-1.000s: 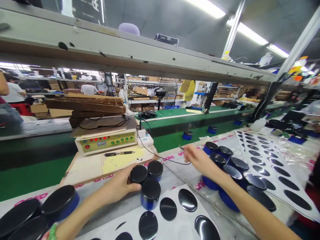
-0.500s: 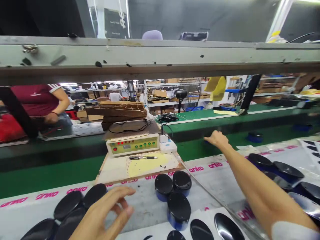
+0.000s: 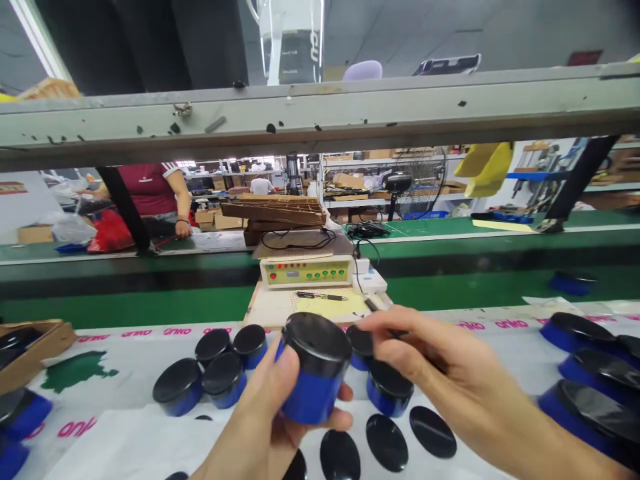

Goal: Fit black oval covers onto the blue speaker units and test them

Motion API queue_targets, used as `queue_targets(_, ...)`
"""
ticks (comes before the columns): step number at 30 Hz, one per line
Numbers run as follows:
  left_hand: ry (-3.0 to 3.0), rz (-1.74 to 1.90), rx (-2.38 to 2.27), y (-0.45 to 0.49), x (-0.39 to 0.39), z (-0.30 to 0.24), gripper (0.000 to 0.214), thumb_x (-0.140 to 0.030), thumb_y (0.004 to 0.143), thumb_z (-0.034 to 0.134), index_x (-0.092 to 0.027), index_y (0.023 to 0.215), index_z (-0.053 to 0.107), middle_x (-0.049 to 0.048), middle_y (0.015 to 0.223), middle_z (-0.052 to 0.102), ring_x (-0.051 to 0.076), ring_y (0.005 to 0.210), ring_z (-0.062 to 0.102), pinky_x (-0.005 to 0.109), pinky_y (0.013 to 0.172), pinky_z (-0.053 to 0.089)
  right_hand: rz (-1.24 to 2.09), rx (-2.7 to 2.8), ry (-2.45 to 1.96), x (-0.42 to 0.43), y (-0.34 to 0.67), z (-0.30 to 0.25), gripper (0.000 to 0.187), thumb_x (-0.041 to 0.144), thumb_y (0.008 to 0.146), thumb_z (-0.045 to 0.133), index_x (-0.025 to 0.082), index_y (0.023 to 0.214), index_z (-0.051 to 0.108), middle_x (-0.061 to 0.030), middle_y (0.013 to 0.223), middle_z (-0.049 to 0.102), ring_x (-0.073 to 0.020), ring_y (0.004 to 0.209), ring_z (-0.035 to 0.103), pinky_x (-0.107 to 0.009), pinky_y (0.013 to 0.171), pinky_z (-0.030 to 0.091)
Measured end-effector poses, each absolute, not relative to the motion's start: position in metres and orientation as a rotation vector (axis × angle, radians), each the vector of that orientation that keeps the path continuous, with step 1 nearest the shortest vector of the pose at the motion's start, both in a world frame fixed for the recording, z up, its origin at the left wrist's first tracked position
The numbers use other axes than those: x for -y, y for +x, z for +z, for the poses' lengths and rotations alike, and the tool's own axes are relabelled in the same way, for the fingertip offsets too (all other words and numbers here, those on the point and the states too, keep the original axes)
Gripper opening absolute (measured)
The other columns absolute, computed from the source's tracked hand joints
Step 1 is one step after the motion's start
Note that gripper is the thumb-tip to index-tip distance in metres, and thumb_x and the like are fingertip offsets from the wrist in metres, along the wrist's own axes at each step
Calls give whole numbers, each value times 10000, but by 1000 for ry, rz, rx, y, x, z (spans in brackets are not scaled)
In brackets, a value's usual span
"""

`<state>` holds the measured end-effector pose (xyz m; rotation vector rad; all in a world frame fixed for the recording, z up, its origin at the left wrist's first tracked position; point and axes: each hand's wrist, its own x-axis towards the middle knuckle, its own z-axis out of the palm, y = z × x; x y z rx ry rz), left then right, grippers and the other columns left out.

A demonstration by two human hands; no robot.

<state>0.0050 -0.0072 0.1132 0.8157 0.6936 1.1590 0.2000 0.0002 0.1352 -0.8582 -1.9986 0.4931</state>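
Note:
My left hand (image 3: 260, 407) is wrapped round a blue round part with a glossy black top (image 3: 317, 373), held tilted above the bench. To its right, my right hand (image 3: 440, 360) is closed in a pinch, fingertips apart from that part. A slim dark piece (image 3: 371, 305) shows beyond its fingers, but what it is I cannot make out. Behind the right fingers, a similar blue-and-black part (image 3: 390, 387) stands on the bench, with another partly hidden. Black oval discs (image 3: 387, 442) lie on a white sheet below the hands.
More blue-and-black parts stand in groups at left (image 3: 177, 387) and right (image 3: 595, 407). A green conveyor (image 3: 175, 307) runs behind, carrying one part (image 3: 573, 283). A control box (image 3: 306, 272) and pen (image 3: 321, 296) sit mid-bench. A shelf beam (image 3: 320, 110) crosses overhead; a co-worker (image 3: 153, 190) is beyond.
My left hand, open before, now holds a blue-and-black part. My right hand has come back from the conveyor to beside it and closed. The view has swung left.

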Motion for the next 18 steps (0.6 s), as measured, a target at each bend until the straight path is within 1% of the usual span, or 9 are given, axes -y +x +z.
queue_targets(2, 515, 1131, -720, -3, 17, 114, 478, -556, 738, 696, -163, 1009, 699, 89, 942, 743, 205, 830, 703, 279, 704, 579, 321, 1971, -889, 4, 200, 125, 323, 271, 964, 460, 369, 1272, 480, 39, 797, 680, -120, 694, 678, -186, 632, 547)
queue_targets(4, 384, 1150, -717, -6, 23, 113, 383, -494, 786, 679, -162, 970, 724, 78, 906, 758, 183, 810, 713, 260, 746, 568, 209, 2029, -854, 7, 196, 118, 390, 233, 953, 461, 355, 1323, 427, 34, 781, 687, -132, 638, 674, -197, 570, 539)
queue_targets(7, 380, 1088, -670, -6, 27, 112, 319, -465, 809, 662, -166, 882, 749, 59, 852, 768, 175, 728, 721, 253, 714, 565, 73, 2123, -787, 15, 187, 115, 303, 208, 942, 470, 322, 1221, 503, 21, 750, 675, -135, 565, 644, -219, 497, 507)
queue_targets(9, 421, 1038, -640, -6, 28, 113, 369, -496, 793, 657, -145, 863, 750, 71, 837, 767, 187, 719, 723, 255, 705, 559, 2, 2129, -781, 20, 184, 116, 258, 220, 942, 471, 292, 1185, 523, 9, 703, 647, -141, 527, 618, -239, 454, 481)
queue_targets(11, 476, 1013, -623, -5, 29, 114, 422, -522, 775, 643, -153, 962, 728, 75, 859, 759, 207, 717, 720, 280, 686, 552, -43, 2125, -785, 23, 184, 119, 200, 216, 942, 455, 271, 1100, 564, -3, 670, 635, -153, 509, 604, -261, 441, 471)
queue_targets(13, 512, 1006, -625, -5, 28, 114, 464, -521, 748, 655, -189, 1070, 681, 64, 882, 747, 227, 711, 713, 311, 672, 545, -57, 2132, -790, 24, 185, 122, 169, 207, 936, 450, 260, 988, 602, -12, 645, 634, -161, 503, 601, -274, 439, 474)
queue_targets(15, 514, 1015, -633, -5, 27, 112, 510, -519, 709, 704, -218, 1116, 643, 48, 875, 736, 231, 703, 704, 324, 674, 538, -49, 2149, -798, 24, 186, 125, 183, 205, 931, 453, 259, 880, 621, -14, 618, 628, -166, 519, 615, -275, 439, 479)
queue_targets(18, 553, 1043, -673, -6, 25, 105, 647, -608, 637, 744, -229, 1142, 606, 42, 834, 722, 225, 712, 693, 313, 685, 529, -67, 2163, -812, 23, 185, 127, 253, 215, 936, 446, 260, 749, 610, -23, 598, 628, -174, 547, 638, -278, 429, 472)
